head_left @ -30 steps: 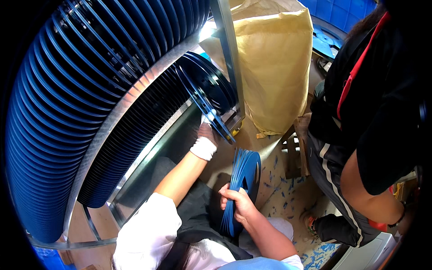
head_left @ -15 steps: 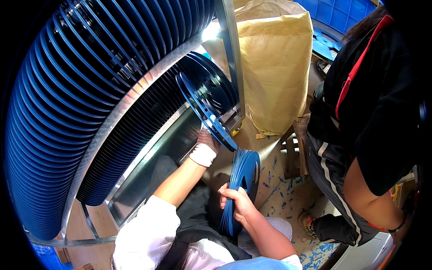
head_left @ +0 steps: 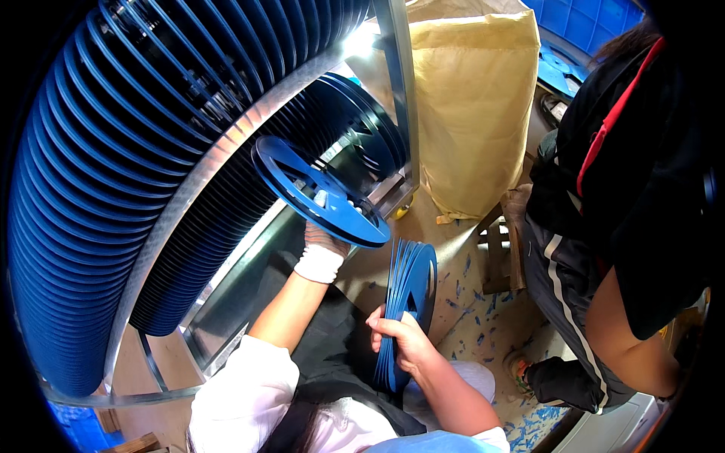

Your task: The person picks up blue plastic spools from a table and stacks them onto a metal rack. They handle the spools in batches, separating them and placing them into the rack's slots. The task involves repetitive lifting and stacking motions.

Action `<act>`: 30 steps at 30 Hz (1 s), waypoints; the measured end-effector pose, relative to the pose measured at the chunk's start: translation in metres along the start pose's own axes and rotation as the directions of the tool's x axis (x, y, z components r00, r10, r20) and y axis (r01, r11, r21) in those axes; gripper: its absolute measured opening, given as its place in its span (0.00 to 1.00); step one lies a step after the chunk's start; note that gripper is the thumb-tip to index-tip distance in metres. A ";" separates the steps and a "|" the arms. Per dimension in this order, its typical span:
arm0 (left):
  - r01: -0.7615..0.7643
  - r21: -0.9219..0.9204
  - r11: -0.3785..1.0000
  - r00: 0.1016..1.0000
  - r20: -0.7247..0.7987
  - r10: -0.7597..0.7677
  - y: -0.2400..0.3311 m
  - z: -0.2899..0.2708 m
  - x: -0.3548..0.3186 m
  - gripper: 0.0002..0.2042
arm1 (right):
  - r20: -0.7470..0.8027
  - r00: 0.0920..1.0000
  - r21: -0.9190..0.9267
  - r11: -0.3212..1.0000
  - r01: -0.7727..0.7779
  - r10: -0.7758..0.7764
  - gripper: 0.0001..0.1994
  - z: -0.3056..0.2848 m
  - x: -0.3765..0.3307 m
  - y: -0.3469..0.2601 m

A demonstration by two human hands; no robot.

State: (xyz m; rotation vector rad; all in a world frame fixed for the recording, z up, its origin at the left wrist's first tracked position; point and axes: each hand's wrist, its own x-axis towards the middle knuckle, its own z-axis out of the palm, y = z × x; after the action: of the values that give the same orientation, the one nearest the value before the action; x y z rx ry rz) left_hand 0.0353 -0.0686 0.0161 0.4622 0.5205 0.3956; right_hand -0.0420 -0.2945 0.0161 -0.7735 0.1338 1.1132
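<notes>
My left hand (head_left: 323,240), in a glove with a white cuff, grips a blue plastic reel (head_left: 355,226) from below. Its fingertips show through the openings near the hub, and the reel is tilted with its broad face toward me. My bare right hand (head_left: 404,341) is closed around the edge of a stack of thin blue discs (head_left: 424,283), held upright over my lap. The discs fan slightly apart at the top. Just beyond the left hand, more blue reels (head_left: 362,113) stand at the end of the lower row.
A metal rack (head_left: 170,200) on the left carries an upper row of blue discs (head_left: 83,249) and a lower row (head_left: 204,241). A large yellowish sack (head_left: 476,113) stands ahead. On the right are a co-worker (head_left: 642,189) and a wooden stool (head_left: 502,257). Blue scraps litter the floor (head_left: 461,309).
The reel in my left hand has turned from nearly edge-on to showing its broad face, and moved slightly left. My right hand keeps its grip on the stack.
</notes>
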 end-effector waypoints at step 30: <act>0.041 0.617 0.786 0.992 -0.118 0.041 -0.055 0.010 -0.132 0.32 | 0.309 0.938 -0.092 0.977 0.195 -0.158 0.32 0.005 0.019 -0.081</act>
State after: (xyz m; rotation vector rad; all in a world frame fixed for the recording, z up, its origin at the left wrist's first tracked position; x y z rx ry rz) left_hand -0.0507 -0.1792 0.0455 1.0845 0.7778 0.2440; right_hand 0.0338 -0.2945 0.0509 -0.6997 -0.2584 1.0604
